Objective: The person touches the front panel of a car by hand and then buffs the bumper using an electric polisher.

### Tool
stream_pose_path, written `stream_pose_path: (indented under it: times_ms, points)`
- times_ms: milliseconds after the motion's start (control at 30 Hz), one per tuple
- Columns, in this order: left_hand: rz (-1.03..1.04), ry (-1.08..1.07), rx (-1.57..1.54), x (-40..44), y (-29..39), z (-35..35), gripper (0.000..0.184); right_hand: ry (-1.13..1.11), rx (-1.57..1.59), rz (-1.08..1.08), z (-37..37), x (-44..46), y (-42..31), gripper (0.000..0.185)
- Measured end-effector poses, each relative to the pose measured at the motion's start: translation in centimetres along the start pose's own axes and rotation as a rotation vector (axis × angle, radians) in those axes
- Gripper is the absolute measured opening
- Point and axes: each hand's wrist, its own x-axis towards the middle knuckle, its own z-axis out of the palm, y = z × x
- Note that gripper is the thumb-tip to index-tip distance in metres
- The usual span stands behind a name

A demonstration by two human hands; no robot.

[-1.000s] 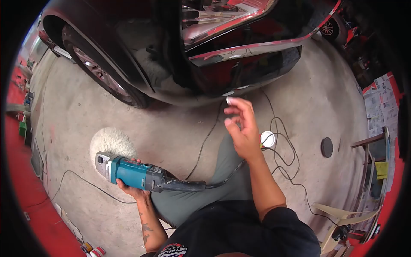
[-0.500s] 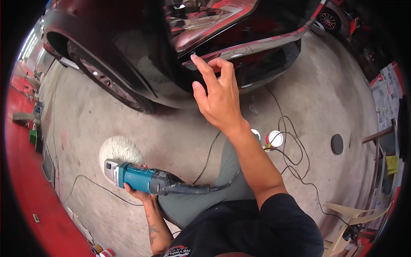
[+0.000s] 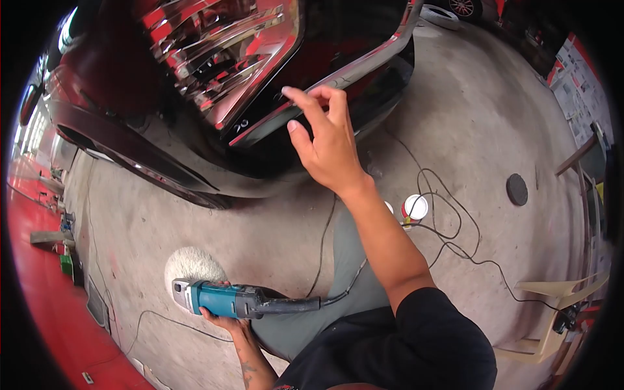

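Note:
In my left hand (image 3: 224,320) rests a teal and black power polisher (image 3: 220,299), gripped from below around its body. Its fluffy white wool pad (image 3: 193,265) faces away from me, to the left. My right hand (image 3: 331,146) is raised in front of the dark, glossy car (image 3: 260,146). The index finger points toward the panel, the thumb stands apart and the other fingers are bent, with nothing held. Whether the fingertip touches the car I cannot tell. Beside it are shiny, chrome-like strips (image 3: 224,39) reflecting red.
A power cord (image 3: 448,244) loops over the concrete floor (image 3: 474,130) on the right. Near my knee stands a white-lidded tub (image 3: 416,207). Further right lie a dark round disc (image 3: 517,190) and a beige plastic chair (image 3: 546,286). A red surface (image 3: 45,260) borders the left.
My view has shifted, so the car shows further left and more of its shiny strips appears. The polisher appears slightly right and lower. My right hand keeps nearly the same pose.

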Motion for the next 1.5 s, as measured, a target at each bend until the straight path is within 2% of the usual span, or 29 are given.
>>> stream_pose_path:
  times_ms: [167, 200, 300, 333, 400, 500, 600, 700, 733, 867, 967, 1100, 1233, 1333, 1433, 1500]
  points:
    - [-0.010, 0.054, 0.015, 0.0, -0.1, 0.5, 0.077, 0.112, -0.040, 0.057, -1.0, 2.6, 1.0, 0.049]
    - [-0.014, 0.051, 0.030, -0.1, -0.1, 0.9, 0.078, 0.058, -0.134, 0.041, -1.2, 2.7, 1.3, 0.045]
    - [0.004, 0.056, 0.052, 0.1, -0.1, 0.3, 0.078, 0.083, -0.024, 0.005, -3.0, 2.8, 3.0, 0.039]
    - [0.002, 0.056, 0.058, 0.0, 0.0, 0.6, 0.079, 0.164, 0.024, 0.085, -4.1, 3.3, 4.1, 0.036]
    - [0.003, 0.045, 0.060, 0.2, 0.0, 0.3, 0.079, 0.304, -0.081, 0.097, -6.0, 4.8, 7.5, 0.038]
    - [0.002, 0.054, 0.068, -0.1, 0.1, 0.4, 0.078, 0.342, -0.113, 0.192, -7.4, 7.2, 11.5, 0.039]
    - [0.025, 0.041, 0.078, -0.1, 0.1, 1.0, 0.078, 0.295, -0.155, 0.173, -8.3, 8.2, 12.8, 0.041]
    - [0.024, 0.076, 0.091, -0.1, 0.1, 0.6, 0.078, 0.206, -0.355, 0.127, -8.4, 6.8, 13.8, 0.044]
    - [0.012, 0.079, 0.092, -0.2, 0.1, 0.5, 0.078, 0.254, -0.274, 0.120, -8.5, 6.5, 13.8, 0.042]
    - [0.007, 0.094, 0.074, 0.0, 0.1, 0.3, 0.078, 0.214, -0.364, 0.137, -8.3, 7.0, 13.2, 0.039]
    - [0.010, 0.109, 0.093, -0.4, 0.2, 1.4, 0.076, 0.308, -0.436, -0.026, -9.6, 8.8, 14.7, 0.044]
    - [0.019, 0.089, 0.091, -0.4, 0.2, 1.3, 0.074, 0.323, -0.498, -0.045, -11.3, 13.2, 13.9, 0.042]
    - [0.029, 0.093, 0.103, -0.5, 0.2, 1.6, 0.072, 0.199, -0.717, -0.059, -12.5, 13.4, 12.9, 0.046]
    - [0.024, 0.107, 0.091, -0.7, 0.1, 1.6, 0.072, 0.175, -0.700, 0.004, -12.2, 11.6, 11.7, 0.040]
    - [0.019, 0.105, 0.111, -0.7, 0.2, 1.9, 0.073, 0.134, -0.715, -0.036, -11.8, 9.7, 11.6, 0.036]
    - [0.029, 0.089, 0.123, -0.7, 0.0, 2.0, 0.074, 0.213, -0.552, -0.020, -11.5, 10.6, 11.2, 0.036]
